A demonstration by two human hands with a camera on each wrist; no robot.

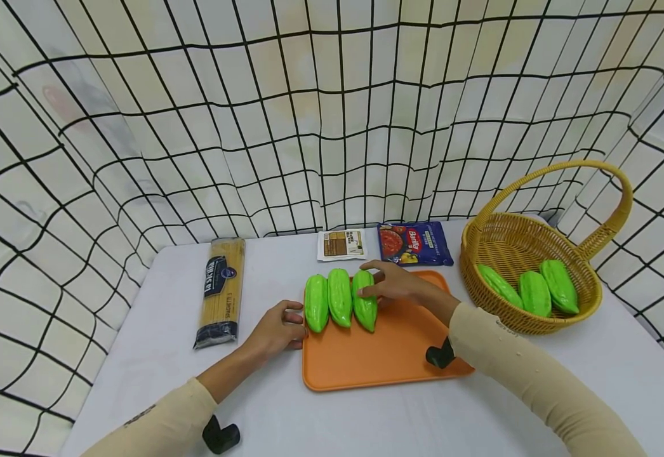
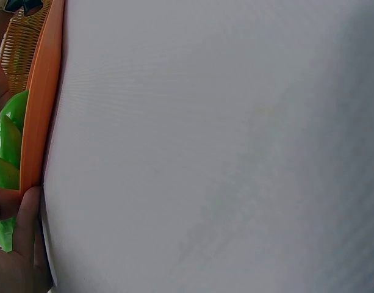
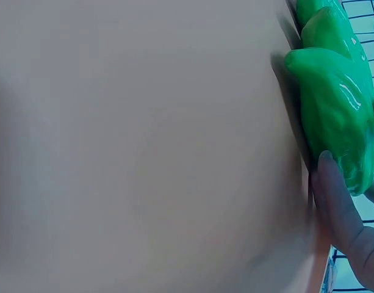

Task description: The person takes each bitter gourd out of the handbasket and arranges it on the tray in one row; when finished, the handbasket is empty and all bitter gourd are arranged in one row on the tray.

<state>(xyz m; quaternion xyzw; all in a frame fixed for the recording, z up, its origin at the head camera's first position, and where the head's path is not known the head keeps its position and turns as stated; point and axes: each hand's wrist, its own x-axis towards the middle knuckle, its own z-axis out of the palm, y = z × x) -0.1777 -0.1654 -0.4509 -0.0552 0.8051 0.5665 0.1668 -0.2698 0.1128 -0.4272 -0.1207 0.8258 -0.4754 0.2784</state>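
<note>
Three glossy green, ridged fruits lie side by side at the far left part of an orange tray (image 1: 389, 355). My right hand (image 1: 391, 279) holds the rightmost fruit (image 1: 364, 311), with the thumb near and fingers on its far side. In the right wrist view, a finger presses against that fruit (image 3: 336, 110). The middle fruit (image 1: 340, 298) and left fruit (image 1: 316, 304) touch or nearly touch. My left hand (image 1: 277, 330) grips the tray's left edge beside the left fruit. The left wrist view shows its fingertips at the tray rim (image 2: 40, 116).
At right stands a wicker basket (image 1: 480, 289) with a tall handle, holding three more green fruits (image 1: 534, 294). Behind the tray lie a white-and-brown packet (image 1: 341, 245) and a blue packet (image 1: 418, 244). A spaghetti pack (image 1: 220, 295) lies at left. Black-lined netting surrounds the white table (image 1: 155, 355).
</note>
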